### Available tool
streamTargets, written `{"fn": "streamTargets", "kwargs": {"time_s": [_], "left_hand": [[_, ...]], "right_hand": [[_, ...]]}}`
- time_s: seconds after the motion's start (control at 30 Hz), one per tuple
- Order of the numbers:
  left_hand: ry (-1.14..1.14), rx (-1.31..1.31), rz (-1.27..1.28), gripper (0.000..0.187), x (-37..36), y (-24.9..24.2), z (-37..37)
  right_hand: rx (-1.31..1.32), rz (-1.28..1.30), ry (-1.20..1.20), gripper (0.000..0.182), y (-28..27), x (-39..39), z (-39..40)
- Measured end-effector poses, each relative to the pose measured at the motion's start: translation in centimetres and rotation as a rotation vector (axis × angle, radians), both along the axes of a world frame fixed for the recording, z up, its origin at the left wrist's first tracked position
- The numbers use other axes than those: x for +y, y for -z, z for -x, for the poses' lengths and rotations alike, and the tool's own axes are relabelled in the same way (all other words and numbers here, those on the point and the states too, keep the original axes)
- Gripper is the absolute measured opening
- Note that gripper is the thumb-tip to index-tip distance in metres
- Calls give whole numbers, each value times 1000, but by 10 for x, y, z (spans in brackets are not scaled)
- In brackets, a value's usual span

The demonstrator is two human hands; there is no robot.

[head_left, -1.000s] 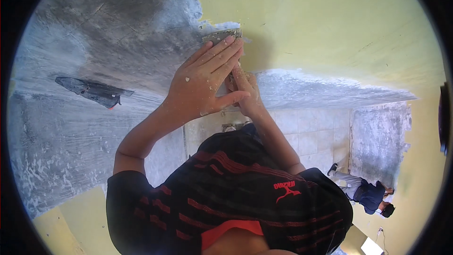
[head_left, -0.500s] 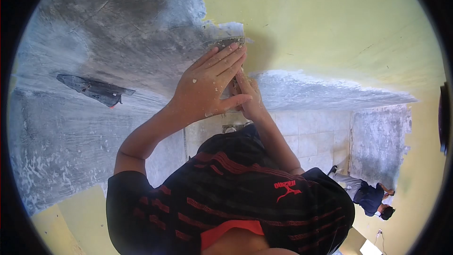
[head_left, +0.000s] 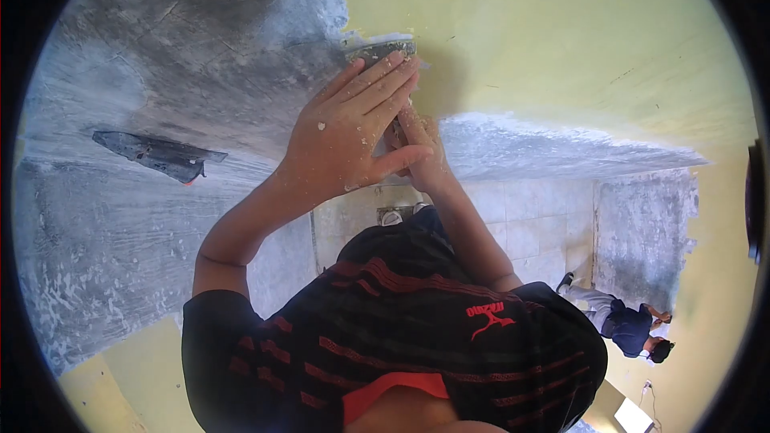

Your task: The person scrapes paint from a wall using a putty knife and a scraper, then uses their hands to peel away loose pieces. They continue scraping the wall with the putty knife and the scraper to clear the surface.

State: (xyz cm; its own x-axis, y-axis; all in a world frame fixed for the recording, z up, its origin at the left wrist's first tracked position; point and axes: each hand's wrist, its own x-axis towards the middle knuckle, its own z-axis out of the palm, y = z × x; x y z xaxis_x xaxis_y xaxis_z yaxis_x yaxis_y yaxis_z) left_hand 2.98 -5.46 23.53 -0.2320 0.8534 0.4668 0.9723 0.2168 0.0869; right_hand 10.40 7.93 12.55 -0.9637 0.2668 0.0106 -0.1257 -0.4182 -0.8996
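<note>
A scraper [head_left: 375, 54] with a wide dark blade lies against the wall at the edge between yellow paint and bare grey plaster. My left hand [head_left: 345, 132] presses flat over the blade, fingers stretched out and thumb pointing right; bits of paint cling to its skin. Behind it, my right hand [head_left: 427, 156] is closed around the handle, which is mostly hidden by the hands. The yellow paint [head_left: 545, 24] continues to the right, while scraped plaster [head_left: 200, 40] spreads to the left.
A dark, worn strip-like piece [head_left: 156, 154] juts out at the left. Far right, another person [head_left: 630, 327] in dark clothing has hands near the wall. Pale tiles [head_left: 521, 220] cover the floor below, and a small white panel [head_left: 634, 415] shows at lower right.
Both hands and the scraper have moved a little upward along the paint edge, so more of the blade shows. The other person's arms have shifted slightly.
</note>
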Motion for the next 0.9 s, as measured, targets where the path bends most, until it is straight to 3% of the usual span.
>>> {"fn": "streamTargets", "kwargs": {"time_s": [0.07, 0.13, 0.17, 0.2, 0.53, 0.73, 0.8, 0.9], "left_hand": [[-7, -10, 0, 82, 1, 10, -3], [-12, -23, 3, 83, 0, 14, -5], [-19, -20, 17, 84, 0, 14, -6], [-25, -14, 28, 84, 1, 13, -6], [-32, -21, 61, 82, 2, 9, -10], [-41, 27, 41, 81, 4, 0, -11], [-51, 31, 37, 82, 4, 0, -12], [-58, 61, 30, 82, 6, -3, -12]], "right_hand": [[-50, -84, -66, 48, 5, 10, -9], [-103, -164, -130, 57, 8, 11, -10], [-79, -59, -78, 47, 9, 6, -9], [-51, 42, -24, 48, 9, 4, -7], [-60, 121, -111, 50, 16, 9, -10], [47, 31, -43, 49, 5, 7, -1], [122, -119, 38, 51, 3, 4, -1], [40, -86, -54, 56, 5, 13, -2]]}}
